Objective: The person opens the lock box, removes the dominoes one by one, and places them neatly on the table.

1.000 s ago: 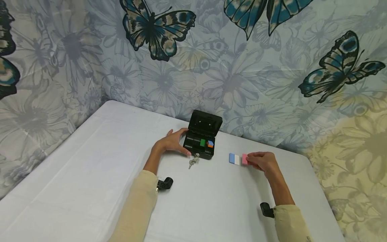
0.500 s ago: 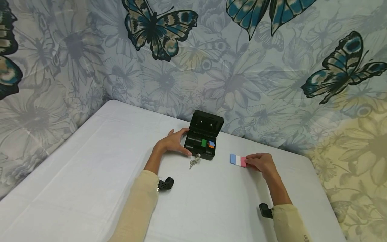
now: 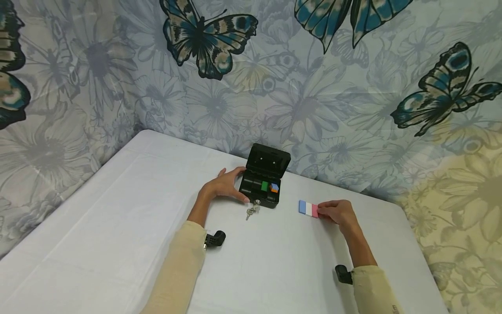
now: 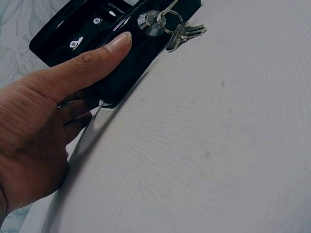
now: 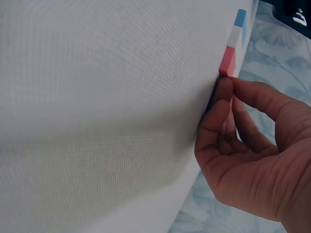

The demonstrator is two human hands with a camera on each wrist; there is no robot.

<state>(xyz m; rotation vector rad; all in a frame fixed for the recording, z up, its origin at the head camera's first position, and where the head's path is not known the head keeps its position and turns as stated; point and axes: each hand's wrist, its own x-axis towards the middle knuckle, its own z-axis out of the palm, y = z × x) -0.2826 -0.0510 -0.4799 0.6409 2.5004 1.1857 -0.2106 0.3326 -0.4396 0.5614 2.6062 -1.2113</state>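
And it's black for the box (image 3: pixel 249 182), black again for its lid (image 3: pixel 268 159), with a flash of silver at the lock (image 4: pixel 151 24) and the keys (image 3: pixel 250 213)! Inside, a vivid green block (image 3: pixel 264 186), then an orange-and-blue piece (image 3: pixel 274 188). Over on the white worktop (image 3: pixel 157 192), blue block (image 3: pixel 302 207), white block (image 3: pixel 308 209), pink block (image 3: pixel 315 211), a proper tricolour! Beige sleeves (image 3: pixel 172 266), black wrist cameras (image 3: pixel 215 238). Behind, what a wall (image 3: pixel 245 126): grey-blue flowers (image 3: pixel 302 109) all over, going yellow at lower right, with teal, black and cream butterflies (image 3: pixel 199 37) splashed across!
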